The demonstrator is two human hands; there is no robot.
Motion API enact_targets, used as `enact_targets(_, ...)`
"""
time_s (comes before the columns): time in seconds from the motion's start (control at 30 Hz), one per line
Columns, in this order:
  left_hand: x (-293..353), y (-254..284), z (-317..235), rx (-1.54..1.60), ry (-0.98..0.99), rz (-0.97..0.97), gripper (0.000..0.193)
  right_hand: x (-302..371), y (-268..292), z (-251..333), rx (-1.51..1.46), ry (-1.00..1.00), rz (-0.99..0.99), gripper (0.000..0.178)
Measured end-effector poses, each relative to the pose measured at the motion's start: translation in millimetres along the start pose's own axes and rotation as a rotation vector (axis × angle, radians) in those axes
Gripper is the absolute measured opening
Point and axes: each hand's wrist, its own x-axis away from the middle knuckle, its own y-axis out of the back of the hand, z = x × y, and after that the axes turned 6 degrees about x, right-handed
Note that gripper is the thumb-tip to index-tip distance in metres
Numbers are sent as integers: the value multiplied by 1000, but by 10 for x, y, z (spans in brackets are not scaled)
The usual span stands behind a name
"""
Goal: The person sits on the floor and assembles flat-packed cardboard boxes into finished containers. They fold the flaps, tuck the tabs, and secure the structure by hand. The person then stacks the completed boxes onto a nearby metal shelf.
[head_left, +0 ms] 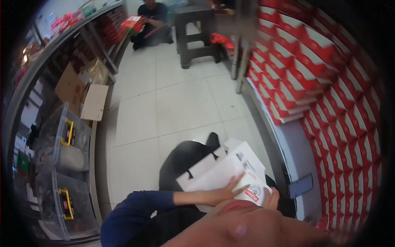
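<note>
"Where was the carton?"
"Toward five o'clock, between two hands."
"Gripped?"
"Yes: the left hand held its left side, fingers slightly spread; the right hand curled round its right edge."
"And nearby?"
"Card lay beside it, a phone at four o'clock, boxes at two."

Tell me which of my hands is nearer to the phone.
Your right hand: it is a short way left of the phone, at the right edge of the white printed carton. Your left hand is farther left, at the carton's left side.
</note>
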Motion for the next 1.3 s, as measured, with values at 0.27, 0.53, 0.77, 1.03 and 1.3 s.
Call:
enact_targets(0.27, -584, 71, -1007, -349, 117, 247, 100, 879, 392, -119, 50, 44, -233, 74)
enact_targets(0.53, -1242, -1130, -791, -386, -518, 123, 67, 1816, 105, -1146, 431, -182, -470, 58)
enact_targets(0.77, -1257, -1158, -849, -269, -693, 37, 83, 1941, -168, -1000, 537, -260, -484, 85)
enact_targets(1.03, -1166, -1207, -689, -398, -694, -46, 113, 1660, 126, -422, 706, -498, -196, 118)
enact_targets(1.3, -1404, -664, -442, 183, -398, 120, 94, 1269, 525, 419, 764, -456, -164, 96)
